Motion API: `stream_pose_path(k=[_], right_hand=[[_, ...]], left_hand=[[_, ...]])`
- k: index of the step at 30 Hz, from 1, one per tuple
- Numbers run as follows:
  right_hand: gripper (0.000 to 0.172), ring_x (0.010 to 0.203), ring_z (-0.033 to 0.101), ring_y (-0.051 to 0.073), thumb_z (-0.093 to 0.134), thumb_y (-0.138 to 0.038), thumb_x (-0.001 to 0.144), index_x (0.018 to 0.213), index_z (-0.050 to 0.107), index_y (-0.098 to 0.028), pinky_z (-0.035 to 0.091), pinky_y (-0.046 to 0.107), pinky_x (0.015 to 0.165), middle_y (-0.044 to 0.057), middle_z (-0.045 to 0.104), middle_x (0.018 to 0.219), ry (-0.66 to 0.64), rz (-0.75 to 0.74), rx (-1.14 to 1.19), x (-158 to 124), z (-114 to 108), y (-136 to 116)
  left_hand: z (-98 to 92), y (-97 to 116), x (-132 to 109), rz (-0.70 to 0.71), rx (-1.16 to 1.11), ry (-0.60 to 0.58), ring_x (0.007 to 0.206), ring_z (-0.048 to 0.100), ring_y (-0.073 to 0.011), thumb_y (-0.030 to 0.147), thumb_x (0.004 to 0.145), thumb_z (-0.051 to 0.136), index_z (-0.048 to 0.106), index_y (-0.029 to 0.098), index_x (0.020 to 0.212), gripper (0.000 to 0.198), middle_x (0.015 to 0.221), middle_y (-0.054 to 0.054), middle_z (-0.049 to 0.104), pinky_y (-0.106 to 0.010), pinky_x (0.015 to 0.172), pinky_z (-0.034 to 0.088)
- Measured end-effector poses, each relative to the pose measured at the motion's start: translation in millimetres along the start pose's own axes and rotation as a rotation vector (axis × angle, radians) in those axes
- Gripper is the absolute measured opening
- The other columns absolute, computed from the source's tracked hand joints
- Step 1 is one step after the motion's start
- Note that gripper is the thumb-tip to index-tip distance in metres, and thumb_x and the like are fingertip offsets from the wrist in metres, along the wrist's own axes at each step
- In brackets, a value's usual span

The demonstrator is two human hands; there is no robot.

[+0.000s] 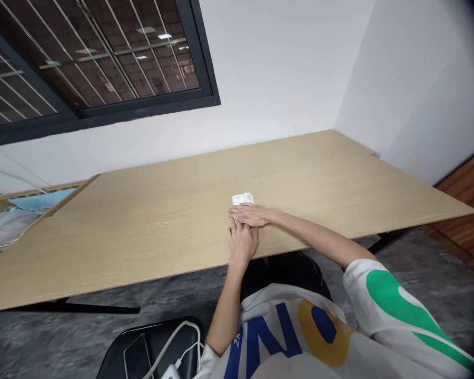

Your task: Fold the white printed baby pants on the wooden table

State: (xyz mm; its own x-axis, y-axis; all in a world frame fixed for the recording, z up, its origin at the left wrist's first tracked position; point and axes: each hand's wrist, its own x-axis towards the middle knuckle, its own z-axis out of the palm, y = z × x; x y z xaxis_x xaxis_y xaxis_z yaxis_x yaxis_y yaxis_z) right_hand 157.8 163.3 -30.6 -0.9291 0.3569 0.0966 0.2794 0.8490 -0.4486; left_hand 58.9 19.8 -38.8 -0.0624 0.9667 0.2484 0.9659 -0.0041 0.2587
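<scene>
1. The wood-grain tabletop (142, 231) is the landmark here; a small white packet (243, 198) with faint printing lies on it, near the middle of its front edge. Whether the packet is paper or plastic, I cannot tell.
2. The right hand (253, 215) reaches in from the right side of the tabletop and lies across the near part of the packet, fingers stretched out and close together. Its thumb is hidden.
3. The left hand (243, 242) comes up over the tabletop's front edge, its bent fingers meeting the underside of the right hand. I cannot tell whether either hand pinches the packet.
4. In front of the tabletop, the wearer has on a white T-shirt (260, 358) with blue, yellow and green shapes.
5. Below the tabletop's front edge, toward the left, a black chair seat (156, 331) carries a phone (136, 358) and a thick white cable (168, 345).
6. Behind the tabletop stands a white wall (280, 68), with a dark-framed, barred window (138, 52) above its left part.
7. Beyond the tabletop's left end lie blue cloth (43, 199) and white cloth (8, 226); past its right end is a reddish wooden panel (464, 200).
</scene>
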Motion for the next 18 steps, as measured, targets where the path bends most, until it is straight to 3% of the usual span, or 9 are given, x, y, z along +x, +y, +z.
stream_pose_path(k=[4, 10, 12, 15, 18], right_hand=[[0.054, 0.161, 0.021, 0.022, 0.034, -0.048, 0.11, 0.158, 0.049, -0.028, 0.01, 0.048, 0.132, 0.001, 0.036, 0.169, 0.034, 0.073, -0.052, 3.9, -9.8, 23.4], [0.059, 0.162, 0.019, 0.025, 0.036, -0.046, 0.107, 0.162, 0.044, -0.023, 0.011, 0.049, 0.132, 0.003, 0.029, 0.172, 0.08, 0.219, -0.127, -0.7, -28.3, 50.6], [0.061, 0.161, 0.022, 0.026, 0.038, -0.043, 0.106, 0.162, 0.042, -0.02, 0.013, 0.046, 0.132, 0.006, 0.032, 0.171, 0.13, 0.27, -0.144, -1.7, -32.0, 53.1], [0.06, 0.158, 0.029, 0.028, 0.039, -0.037, 0.106, 0.161, 0.042, -0.012, 0.017, 0.045, 0.13, 0.013, 0.038, 0.168, 0.262, 0.356, -0.195, -2.7, -37.2, 48.9], [0.056, 0.147, 0.044, 0.031, 0.044, -0.033, 0.105, 0.156, 0.045, -0.011, 0.03, 0.045, 0.122, 0.019, 0.05, 0.157, 0.378, 0.399, -0.231, -4.0, -40.7, 37.3]], left_hand=[[-0.4, 0.5, 1.6, 0.012, 0.034, 0.008, 0.146, 0.042, -0.043, 0.043, 0.105, 0.04, 0.058, 0.014, 0.146, 0.053, 0.159, -0.024, 0.047, -0.061, 0.115, 0.037], [0.3, -0.6, 1.0, 0.002, -0.002, 0.017, 0.145, 0.043, -0.0438, 0.043, 0.104, 0.045, 0.053, 0.017, 0.152, 0.056, 0.163, -0.022, 0.042, -0.061, 0.116, 0.034], [-4.2, -4.9, 3.4, 0.0, -0.056, 0.013, 0.142, 0.046, -0.0424, 0.045, 0.103, 0.047, 0.058, 0.02, 0.147, 0.052, 0.161, -0.02, 0.046, -0.06, 0.116, 0.035], [-15.3, -16.2, 12.7, -0.066, -0.158, -0.003, 0.137, 0.053, -0.0335, 0.045, 0.105, 0.044, 0.06, 0.022, 0.143, 0.047, 0.153, -0.015, 0.055, -0.048, 0.115, 0.04], [-24.4, -26.5, 28.5, -0.21, -0.15, -0.005, 0.134, 0.057, -0.0322, 0.042, 0.106, 0.036, 0.055, 0.012, 0.143, 0.051, 0.145, -0.022, 0.059, -0.044, 0.11, 0.043]])
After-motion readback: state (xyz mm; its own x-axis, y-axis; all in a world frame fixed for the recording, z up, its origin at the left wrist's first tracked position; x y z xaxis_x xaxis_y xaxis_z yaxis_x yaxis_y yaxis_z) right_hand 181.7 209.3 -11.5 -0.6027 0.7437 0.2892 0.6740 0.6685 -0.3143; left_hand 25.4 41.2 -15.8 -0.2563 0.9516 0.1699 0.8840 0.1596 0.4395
